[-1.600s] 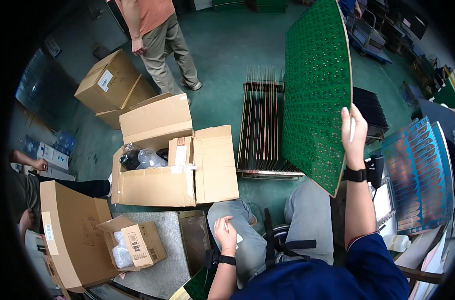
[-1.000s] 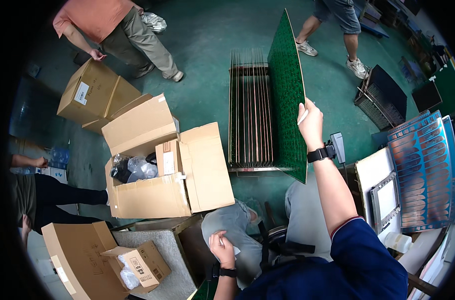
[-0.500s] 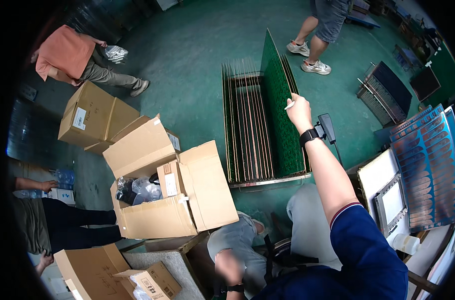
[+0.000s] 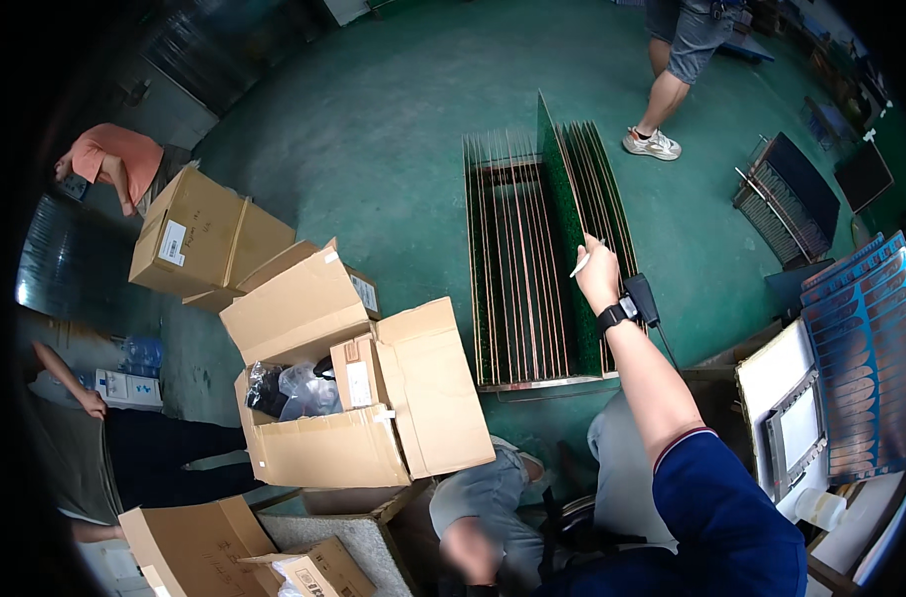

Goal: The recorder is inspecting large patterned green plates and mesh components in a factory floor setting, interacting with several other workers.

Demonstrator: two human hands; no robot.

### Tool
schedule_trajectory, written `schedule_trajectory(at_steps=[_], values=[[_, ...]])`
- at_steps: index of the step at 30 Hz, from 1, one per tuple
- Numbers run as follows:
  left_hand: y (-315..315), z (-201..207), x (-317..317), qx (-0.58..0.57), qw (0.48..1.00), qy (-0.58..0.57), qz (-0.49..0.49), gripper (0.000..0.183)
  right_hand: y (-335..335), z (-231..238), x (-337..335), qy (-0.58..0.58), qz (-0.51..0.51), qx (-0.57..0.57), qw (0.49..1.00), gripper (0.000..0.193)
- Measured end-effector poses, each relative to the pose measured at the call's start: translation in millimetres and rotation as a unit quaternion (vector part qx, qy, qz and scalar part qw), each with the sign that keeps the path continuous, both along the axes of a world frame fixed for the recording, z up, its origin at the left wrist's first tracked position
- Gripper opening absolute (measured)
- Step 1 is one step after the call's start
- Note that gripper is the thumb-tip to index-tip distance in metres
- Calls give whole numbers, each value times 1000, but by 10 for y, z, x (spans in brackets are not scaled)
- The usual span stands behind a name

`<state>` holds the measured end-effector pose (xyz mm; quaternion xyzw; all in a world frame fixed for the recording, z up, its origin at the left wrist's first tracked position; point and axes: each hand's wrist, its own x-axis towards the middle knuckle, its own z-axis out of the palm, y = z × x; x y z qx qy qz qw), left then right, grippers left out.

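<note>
A rack (image 4: 542, 382) holds several thin green panels standing on edge, with copper-coloured edges. One green panel (image 4: 560, 169) rises above the others. At its near top corner, my right hand (image 4: 598, 275) is closed on the panel's edge, with a thin white pen-like stick (image 4: 579, 266) also between the fingers. The fingertips are partly hidden by the hand itself. My left hand (image 4: 470, 549) is down over my jeans near the lower edge, blurred, so its fingers cannot be made out.
An open carton (image 4: 323, 448) with plastic-wrapped items stands left of the rack, a taped carton (image 4: 204, 234) beyond it. Blue-and-copper patterned sheets (image 4: 861, 368) lean at right. A person in shorts (image 4: 697, 45) stands past the rack; two others are at left.
The raised green panel has sunk lower among the others, my right hand with it. The view has shifted. The person in shorts has stepped, and the one in orange has bent behind the carton.
</note>
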<state>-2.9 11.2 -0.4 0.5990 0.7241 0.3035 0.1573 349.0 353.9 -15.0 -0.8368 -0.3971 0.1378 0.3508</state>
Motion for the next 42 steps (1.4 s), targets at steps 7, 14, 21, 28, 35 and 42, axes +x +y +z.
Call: schedule_trajectory(at_steps=[7, 14, 21, 28, 35, 42], values=[[40, 2, 8, -3, 1000, 0, 2, 14, -469, 397, -39, -16, 18, 129, 991, 26], [8, -15, 5, -1, 1000, 4, 2, 15, -314, 441, 58, -30, 25, 98, 994, 25], [0, 18, 13, 6, 1000, 13, 12, 14, -201, 319, -47, 0, 25, 88, 996, 26], [-9, 48, 4, -8, 1000, 10, 17, 15, 69, 100, -95, -8, 25, -26, 999, 30], [29, 109, -9, 2, 1000, -2, 21, 16, -215, -1183, 121, -232, 186, -119, 947, 54], [18, 91, -64, -11, 1000, -7, 17, 17, -78, -859, -169, -38, 276, 111, 954, 59]])
